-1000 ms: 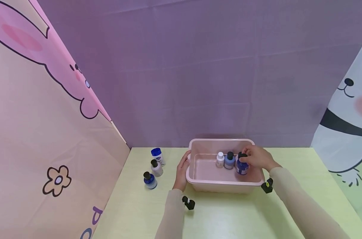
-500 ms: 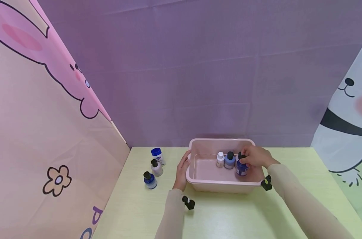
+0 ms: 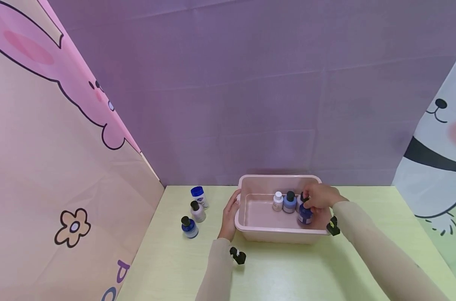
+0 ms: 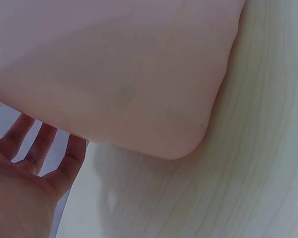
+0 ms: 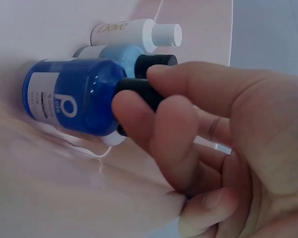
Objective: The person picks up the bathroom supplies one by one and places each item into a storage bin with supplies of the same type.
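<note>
A pink plastic bin (image 3: pixel 273 235) stands on the table, with my left hand (image 3: pixel 228 217) at its left end. In the left wrist view, spread, slightly bent fingers (image 4: pixel 72 161) reach to the bin's edge, their tips hidden behind it. Inside the bin's right part, my right hand (image 3: pixel 322 197) pinches the black cap of a dark blue bottle (image 5: pixel 72 94). Beside that bottle are a light blue bottle (image 3: pixel 289 204) with a black cap and a white Dove bottle (image 5: pixel 123 33). Another pale, dark-capped bottle (image 3: pixel 299 202) is mostly hidden by the right hand and blue bottle.
Left of the bin, a white jar with a blue lid (image 3: pixel 199 196), a pale bottle with a black cap (image 3: pixel 198 212) and a blue bottle with a black cap (image 3: pixel 189 228) stand in a slanting row. A purple cloth (image 3: pixel 228 104) hangs behind the table (image 3: pixel 280 271).
The right hand has shifted slightly left, and the dark blue bottle it pinches sits a little nearer the bin's front wall. My left hand and the other bottles stay in place.
</note>
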A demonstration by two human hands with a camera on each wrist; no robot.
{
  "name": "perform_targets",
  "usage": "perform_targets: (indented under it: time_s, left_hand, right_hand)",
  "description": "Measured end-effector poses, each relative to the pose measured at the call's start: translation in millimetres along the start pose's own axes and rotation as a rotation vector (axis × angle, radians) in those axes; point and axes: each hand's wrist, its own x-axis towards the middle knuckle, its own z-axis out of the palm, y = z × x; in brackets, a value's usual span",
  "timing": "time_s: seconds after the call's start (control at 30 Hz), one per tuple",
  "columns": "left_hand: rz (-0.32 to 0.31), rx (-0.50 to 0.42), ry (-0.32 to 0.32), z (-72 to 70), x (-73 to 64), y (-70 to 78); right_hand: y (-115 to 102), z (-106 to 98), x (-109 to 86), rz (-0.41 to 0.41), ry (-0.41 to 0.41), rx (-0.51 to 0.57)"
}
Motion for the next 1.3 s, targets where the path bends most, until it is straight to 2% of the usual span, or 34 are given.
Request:
perform_targets:
  time_s: [0.27, 0.37, 0.57, 0.77, 0.97, 1.13, 1.3]
  left_hand:
    - [0.061, 0.047, 0.024, 2.5, -0.5, -4.0]
    - [0.066, 0.048, 0.020, 3.0, -0.6, -4.0]
    - [0.034, -0.004, 0.011, 3.7, -0.6, -2.6]
    - [0.003, 0.005, 0.013, 3.3, 0.0, 0.1]
    - [0.017, 0.008, 0.019, 4.0, -2.1, 5.6]
    - [0.005, -0.010, 0.004, 3.1, -5.9, 15.1]
    - [-0.009, -0.003, 0.018, 1.2, -1.4, 4.6]
  right_hand:
    - [-6, 0, 0.5, 0.054, -0.042, 0.039]
    - [-8, 0, 0.3, 0.084, -0.043, 0.040]
    - [-11, 1, 0.2, 0.118, -0.045, 0.001]
    - [-12, 2, 0.8, 0.107, -0.038, -0.083]
    - [-16, 2, -0.5, 0.097, -0.029, -0.174]
    - [-15, 3, 2.9, 0.106, -0.033, -0.169]
    - [-13, 5, 6.3, 0.113, -0.030, -0.156]
